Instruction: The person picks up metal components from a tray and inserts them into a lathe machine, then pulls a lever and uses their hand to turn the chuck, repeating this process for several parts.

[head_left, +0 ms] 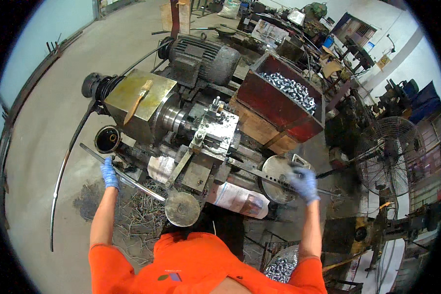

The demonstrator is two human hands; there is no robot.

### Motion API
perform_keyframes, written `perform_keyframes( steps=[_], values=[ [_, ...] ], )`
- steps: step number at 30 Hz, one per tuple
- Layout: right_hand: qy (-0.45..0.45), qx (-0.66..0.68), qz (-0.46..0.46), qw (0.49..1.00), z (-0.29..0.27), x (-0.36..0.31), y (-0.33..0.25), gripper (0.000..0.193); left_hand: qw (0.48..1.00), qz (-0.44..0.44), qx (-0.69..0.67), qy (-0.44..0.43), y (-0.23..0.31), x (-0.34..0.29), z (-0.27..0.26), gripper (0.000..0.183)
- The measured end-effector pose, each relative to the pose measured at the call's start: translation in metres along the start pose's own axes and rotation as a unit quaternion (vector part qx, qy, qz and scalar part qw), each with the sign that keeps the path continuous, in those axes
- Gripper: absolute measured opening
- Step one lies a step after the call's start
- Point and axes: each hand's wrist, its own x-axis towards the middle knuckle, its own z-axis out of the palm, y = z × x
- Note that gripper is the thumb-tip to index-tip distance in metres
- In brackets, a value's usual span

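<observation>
My left hand (110, 175), in a blue glove, is closed around a long metal lever (147, 190) at the left of a small lathe. A round metal plate (182, 209) lies at the lever's lower end. My right hand (305, 184), also gloved in blue, is smeared by motion beside a flat bar with holes (252, 170) and a round metal disc (275, 179); its fingers are unclear. Between the hands is the lathe's tool block (215, 131), facing the spindle (174, 119). A wooden-handled brush (138, 102) rests on the headstock (125, 90).
A red bin (279, 105) of small metal parts stands behind the lathe, right of a motor (201, 59). More parts fill a basket (281, 267) near my right side. Metal shavings (144, 208) litter the floor at left. A caged fan (389, 156) stands at right.
</observation>
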Motion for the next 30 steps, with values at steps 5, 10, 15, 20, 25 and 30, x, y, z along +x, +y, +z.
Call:
perform_keyframes(
  steps=[5,10,15,20,25,30],
  values=[
    [-0.100,-0.023,-0.199,0.975,0.107,0.026,-0.122,0.034,0.995,-0.013,0.089,-0.032,0.004,0.012,0.001,0.034],
    [-0.107,-0.099,-0.107,0.983,0.105,0.019,-0.123,0.043,0.987,-0.046,0.130,-0.084,0.005,0.019,-0.015,0.040],
    [0.045,-0.142,-0.043,0.988,0.068,-0.073,-0.050,0.036,0.985,-0.084,0.040,-0.144,0.027,0.016,-0.053,0.045],
    [-0.062,-0.107,0.270,0.955,0.103,-0.245,0.018,0.035,0.975,-0.017,0.194,-0.104,-0.044,0.073,-0.106,0.040],
    [-0.286,-0.166,0.406,0.852,0.148,-0.325,0.098,0.053,0.583,0.192,0.758,-0.222,-0.024,0.036,-0.046,0.035],
    [-0.143,-0.103,0.416,0.892,0.133,-0.283,0.075,0.050,0.497,0.241,0.803,-0.223,-0.081,0.044,-0.030,0.038]
  ],
)
